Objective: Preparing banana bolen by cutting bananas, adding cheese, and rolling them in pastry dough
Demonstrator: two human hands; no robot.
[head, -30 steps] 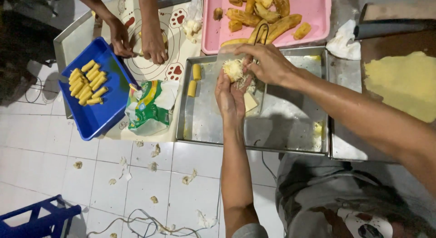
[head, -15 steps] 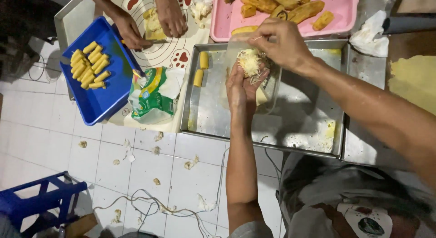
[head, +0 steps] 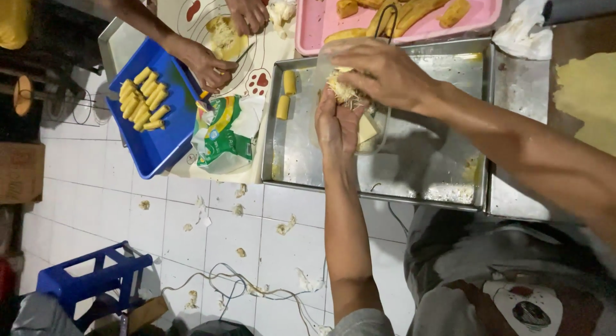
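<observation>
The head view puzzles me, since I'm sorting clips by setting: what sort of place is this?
Probably a home or small-scale food-prep spot on a tiled floor. A metal tray sits under both hands, a blue tray holds yellow rolled snacks, and a pink tray holds fried pieces.
</observation>
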